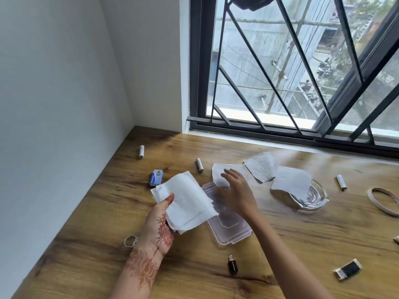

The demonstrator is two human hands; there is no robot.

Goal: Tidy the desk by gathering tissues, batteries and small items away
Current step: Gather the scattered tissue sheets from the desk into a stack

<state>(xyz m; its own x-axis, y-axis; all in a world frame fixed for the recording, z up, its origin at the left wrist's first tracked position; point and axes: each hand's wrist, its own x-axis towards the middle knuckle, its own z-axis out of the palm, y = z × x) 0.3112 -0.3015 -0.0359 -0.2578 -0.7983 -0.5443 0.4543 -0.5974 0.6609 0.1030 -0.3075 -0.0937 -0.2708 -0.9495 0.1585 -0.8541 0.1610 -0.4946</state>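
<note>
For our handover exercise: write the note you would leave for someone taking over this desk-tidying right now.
Left hand: shut on a stack of tissues.
Right hand: open, reaching onto a loose tissue above the plastic box.
Two more tissues lie near the glass dish.
Done: some tissues gathered.
Left: remaining tissues, three batteries, small items.

This looks like a room in a home, high up over a street. A wooden desk (pixel 280 244) sits in a corner by plain white walls (pixel 54 83). A big window (pixel 291 61) with dark metal bars (pixel 244 61) shows buildings and parked bikes below
</note>
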